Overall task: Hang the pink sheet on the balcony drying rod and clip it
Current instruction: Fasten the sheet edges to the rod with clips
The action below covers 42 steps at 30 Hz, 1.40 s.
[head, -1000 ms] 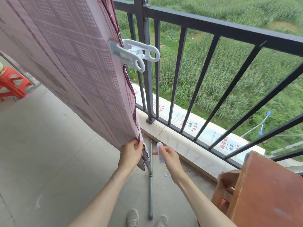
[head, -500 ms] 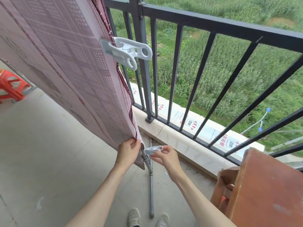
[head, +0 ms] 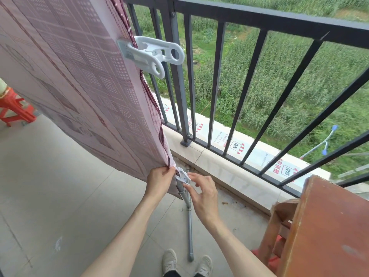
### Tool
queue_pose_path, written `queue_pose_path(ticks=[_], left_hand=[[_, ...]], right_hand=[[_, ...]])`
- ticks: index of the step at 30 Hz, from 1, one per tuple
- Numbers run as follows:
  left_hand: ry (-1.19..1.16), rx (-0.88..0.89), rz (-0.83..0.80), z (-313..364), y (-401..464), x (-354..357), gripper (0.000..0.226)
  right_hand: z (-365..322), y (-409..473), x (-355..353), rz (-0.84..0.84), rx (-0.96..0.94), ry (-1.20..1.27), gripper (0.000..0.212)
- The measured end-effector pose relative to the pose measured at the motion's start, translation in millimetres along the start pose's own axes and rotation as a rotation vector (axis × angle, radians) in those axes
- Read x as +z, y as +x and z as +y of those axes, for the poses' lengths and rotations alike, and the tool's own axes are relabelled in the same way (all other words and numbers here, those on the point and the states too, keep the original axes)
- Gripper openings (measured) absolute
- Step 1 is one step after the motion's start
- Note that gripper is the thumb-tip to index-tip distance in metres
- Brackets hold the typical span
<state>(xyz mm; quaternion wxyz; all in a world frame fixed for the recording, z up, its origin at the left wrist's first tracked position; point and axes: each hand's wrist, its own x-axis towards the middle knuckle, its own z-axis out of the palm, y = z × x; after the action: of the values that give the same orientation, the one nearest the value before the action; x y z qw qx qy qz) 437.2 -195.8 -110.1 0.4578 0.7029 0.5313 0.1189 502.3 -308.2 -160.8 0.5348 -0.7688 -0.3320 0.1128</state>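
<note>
The pink sheet (head: pixel 75 80) hangs down on the left side of the balcony. A big white clip (head: pixel 151 54) is already on its edge, up high near the black railing (head: pixel 259 23). The top of the sheet is out of view, so the drying rod up there cannot be seen.

Down low, the left hand (head: pixel 159 178) pinches the bottom corner of the sheet between thumb and fingers. Right beside it, the right hand (head: pixel 201 192) holds a small white clip (head: pixel 182 175) with its fingertips, and the other fingers are spread out. The clip touches the sheet's edge, next to a grey pole (head: pixel 188 216) that slants down to the floor. It is too small and blurry to tell if the clip has bitten the cloth yet.

The step now looks like putting this small clip on the bottom corner. To do it well, the left hand should keep the corner flat and pulled tight. The right hand should squeeze the clip wide, push it far onto the cloth, then let go slowly. If it only grabs the very edge, wind could pull the sheet free.
</note>
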Motion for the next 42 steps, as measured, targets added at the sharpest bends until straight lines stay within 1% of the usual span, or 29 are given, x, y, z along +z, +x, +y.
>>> queue_pose_path(ticks=[4, 7, 9, 14, 17, 20, 23, 26, 29, 33, 35, 37, 40, 42], left_hand=[[0.072, 0.017, 0.035, 5.4, -4.1, 1.7, 0.038], [0.147, 0.092, 0.116, 8.9, -10.2, 3.5, 0.038], [0.202, 0.138, 0.161, 10.9, -12.3, 3.3, 0.033], [0.301, 0.152, 0.187, 4.9, -5.4, 5.6, 0.027], [0.285, 0.132, 0.179, -0.2, -2.7, 8.6, 0.028], [0.273, 0.174, 0.152, -1.0, -0.8, 7.5, 0.035], [0.344, 0.161, 0.125, -5.1, 1.2, 5.9, 0.039], [0.402, 0.104, 0.103, -5.8, 0.3, 7.7, 0.030], [0.439, 0.103, 0.093, 0.0, -3.8, 10.8, 0.026], [0.466, 0.111, 0.087, 1.1, -6.9, 11.3, 0.027], [0.469, 0.122, 0.082, -0.8, -6.3, 10.6, 0.027], [0.451, 0.129, 0.067, -3.0, -5.0, 9.8, 0.027], [0.425, 0.127, 0.040, -3.4, -2.7, 8.7, 0.027], [0.428, 0.120, 0.028, -1.6, -2.8, 7.5, 0.028]], right_hand=[[-2.0, 0.9, 7.6, 0.023, 0.047, 0.056, 0.020], [-2.4, 0.4, 9.3, 0.046, 0.117, 0.125, 0.022], [-4.8, -0.2, 10.0, 0.058, 0.131, 0.149, 0.024], [-4.2, -0.4, 12.6, 0.047, 0.152, 0.175, 0.021], [-1.6, 1.2, 15.4, 0.058, 0.145, 0.191, 0.022], [-3.0, 0.4, 21.3, 0.087, 0.135, 0.205, 0.022], [-2.9, -4.1, 24.7, 0.106, 0.128, 0.184, 0.025], [4.4, -7.7, 23.9, 0.120, 0.145, 0.195, 0.028], [7.9, -10.9, 24.4, 0.133, 0.126, 0.190, 0.025], [1.8, -12.2, 27.1, 0.063, 0.209, 0.278, 0.021], [3.0, -11.5, 29.0, 0.034, 0.195, 0.227, 0.025], [6.5, -8.8, 29.8, 0.021, 0.153, 0.100, 0.022], [13.0, -4.0, 28.4, 0.057, 0.011, -0.163, 0.020], [16.0, -3.0, 24.6, 0.081, -0.066, -0.233, 0.020]])
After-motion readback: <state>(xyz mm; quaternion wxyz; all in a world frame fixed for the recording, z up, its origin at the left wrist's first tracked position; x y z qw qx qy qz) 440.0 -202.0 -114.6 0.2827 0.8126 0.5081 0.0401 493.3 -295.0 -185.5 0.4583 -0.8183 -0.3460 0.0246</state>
